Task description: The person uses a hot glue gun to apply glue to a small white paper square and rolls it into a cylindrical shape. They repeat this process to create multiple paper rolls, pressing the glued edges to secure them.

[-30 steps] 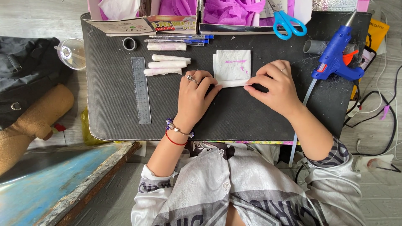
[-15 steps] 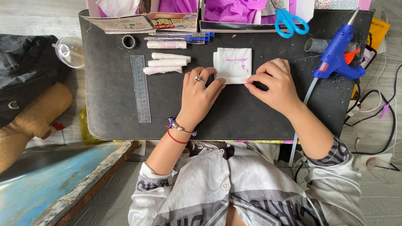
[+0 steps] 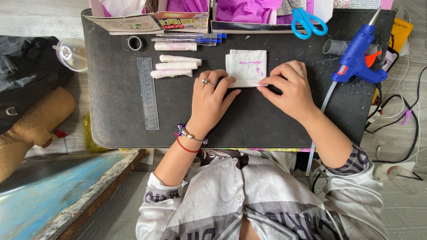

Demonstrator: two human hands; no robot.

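Both hands were down on a folded white tissue square with pink marks [image 3: 247, 66], which lay flat near the middle of the black textured counter [image 3: 120, 120]. The left hand [image 3: 213, 98] had its fingers together, pressing the tissue's lower left corner; the right hand [image 3: 290, 86] pinched the lower right edge between thumb and fingertips.

Containers: two open cardboard boxes sat along the far edge, the left box [image 3: 147, 20] with white and pink tissue inside, the right box [image 3: 249, 26] stuffed with purple tissue paper [image 3: 249, 10], blue-handled scissors [image 3: 307, 20] resting on top. A clear plastic cup with a straw [image 3: 71, 53] stood off the counter's left side.

Three rolled white tissue sticks [image 3: 175, 66] lay just left of the square, and a blue glue gun [image 3: 358, 55] lay on the right.
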